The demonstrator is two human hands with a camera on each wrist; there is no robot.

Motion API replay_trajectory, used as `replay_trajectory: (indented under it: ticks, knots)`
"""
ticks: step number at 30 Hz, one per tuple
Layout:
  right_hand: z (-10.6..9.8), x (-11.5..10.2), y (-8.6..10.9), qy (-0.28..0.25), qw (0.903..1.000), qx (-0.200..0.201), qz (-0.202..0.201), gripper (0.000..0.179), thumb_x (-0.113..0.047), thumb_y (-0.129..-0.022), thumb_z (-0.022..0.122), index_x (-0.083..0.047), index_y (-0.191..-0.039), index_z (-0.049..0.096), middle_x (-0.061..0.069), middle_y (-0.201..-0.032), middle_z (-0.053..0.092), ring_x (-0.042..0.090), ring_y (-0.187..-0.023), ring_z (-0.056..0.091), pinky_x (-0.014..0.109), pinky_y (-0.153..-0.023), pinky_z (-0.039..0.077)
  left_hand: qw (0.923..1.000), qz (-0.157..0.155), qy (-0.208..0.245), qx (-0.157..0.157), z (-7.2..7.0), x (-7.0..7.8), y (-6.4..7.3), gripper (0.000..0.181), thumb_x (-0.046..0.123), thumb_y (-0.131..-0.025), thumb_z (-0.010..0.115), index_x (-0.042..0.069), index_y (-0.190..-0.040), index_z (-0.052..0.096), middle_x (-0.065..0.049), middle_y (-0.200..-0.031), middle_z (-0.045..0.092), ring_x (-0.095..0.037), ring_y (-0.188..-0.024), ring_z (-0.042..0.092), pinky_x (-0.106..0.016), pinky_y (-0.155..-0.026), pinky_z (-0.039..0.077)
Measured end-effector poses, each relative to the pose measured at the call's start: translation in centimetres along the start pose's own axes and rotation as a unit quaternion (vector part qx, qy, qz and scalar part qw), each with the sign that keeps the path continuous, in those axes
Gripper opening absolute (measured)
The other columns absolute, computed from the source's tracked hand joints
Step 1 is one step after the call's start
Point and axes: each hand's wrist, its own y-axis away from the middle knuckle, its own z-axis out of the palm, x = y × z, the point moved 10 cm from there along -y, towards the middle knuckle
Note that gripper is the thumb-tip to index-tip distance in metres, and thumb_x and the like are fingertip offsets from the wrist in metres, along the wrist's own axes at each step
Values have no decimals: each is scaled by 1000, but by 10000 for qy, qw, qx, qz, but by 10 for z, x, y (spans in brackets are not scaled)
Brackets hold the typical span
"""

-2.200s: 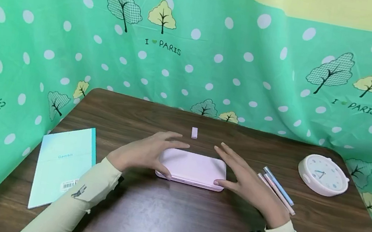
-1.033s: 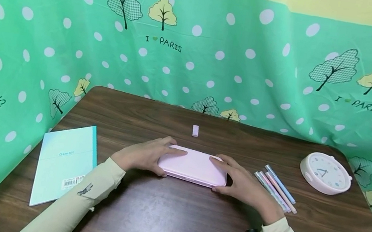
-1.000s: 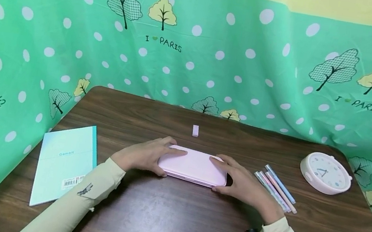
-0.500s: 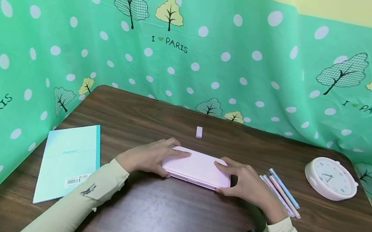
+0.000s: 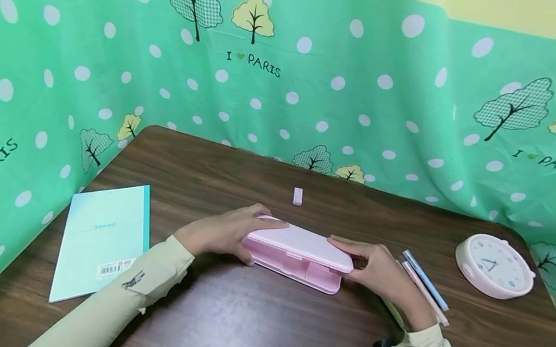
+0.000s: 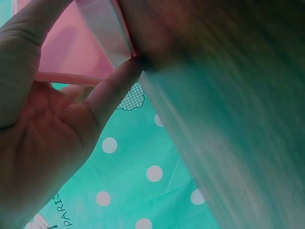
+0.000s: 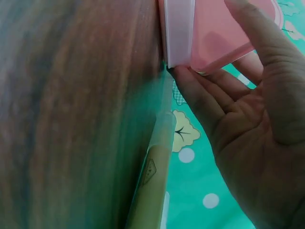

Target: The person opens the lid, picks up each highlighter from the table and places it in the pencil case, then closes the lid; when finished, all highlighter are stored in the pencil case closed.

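Note:
A pink pencil case (image 5: 299, 244) lies at the middle of the table, its lid raised along the front edge. Through the gap, the pink inside and an upright divider show in the head view. My left hand (image 5: 225, 232) grips the case's left end, fingers over the lid and thumb low at the front. At the right end my right hand (image 5: 382, 275) holds the lid's corner, thumb under its front edge and fingers on top. In the right wrist view, the raised lid (image 7: 233, 36) stands between thumb and fingers. The left wrist view shows the left hand (image 6: 52, 124) at the case's end.
Beside the right hand lie several pens (image 5: 425, 280), partly hidden by it. A small pale purple block (image 5: 298, 196) sits behind the case. On the dark wooden table (image 5: 243, 326) are also a light blue notebook (image 5: 101, 236) at left and a pink round clock (image 5: 495, 267) at right.
Both hands have come in from beside the case and taken hold of its ends. The lid's front edge has since risen, the right hand lifting with it and its fingers straightening.

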Motion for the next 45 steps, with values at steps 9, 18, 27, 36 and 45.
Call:
replay_trajectory:
  ticks: [9, 18, 27, 36, 45]
  knots:
    - [1, 7, -2, 28, 9999, 73, 114, 51, -4, -101, 76, -9, -151, 66, 17, -149, 65, 40, -138, 61, 59, -106, 52, 9977, -510, 329, 296, -5, -8, 3, 108, 20, -76, 102, 27, -167, 45, -14, -133, 49, -27, -111, 61, -46, -97, 56]
    - [-5, 11, -4, -51, 9978, 554, 359, 38, -9, -106, 71, -10, -144, 72, 16, -140, 71, 31, -124, 67, 50, -99, 57, 9970, -402, 420, 507, -10, -7, 2, 107, 28, -68, 106, 23, -160, 52, -15, -131, 55, -28, -114, 59, -49, -101, 54]
    - [-10, 10, -6, 88, 9949, 867, 516, 33, -12, -105, 73, -10, -138, 77, 16, -133, 75, 23, -101, 64, 37, -85, 51, 9961, -563, 435, 530, -12, -10, 1, 109, 30, -68, 107, 19, -159, 50, -17, -138, 57, -31, -122, 59, -51, -105, 53]
    - [-10, 13, -5, -334, 9909, 1160, 592, 26, 1, -109, 61, 3, -130, 76, 24, -127, 75, 33, -114, 72, 42, -85, 64, 9933, -314, 785, 792, -15, -11, 1, 107, 22, -67, 107, 6, -147, 38, -19, -139, 60, -29, -124, 62, -47, -110, 49]
    - [-10, 17, -3, -522, 9886, 1176, 780, 24, 1, -111, 55, 4, -129, 71, 22, -116, 73, 32, -101, 72, 41, -84, 64, 9928, -242, 774, 882, -16, -10, -1, 114, 17, -65, 108, 2, -148, 31, -22, -136, 64, -30, -122, 65, -48, -109, 50]
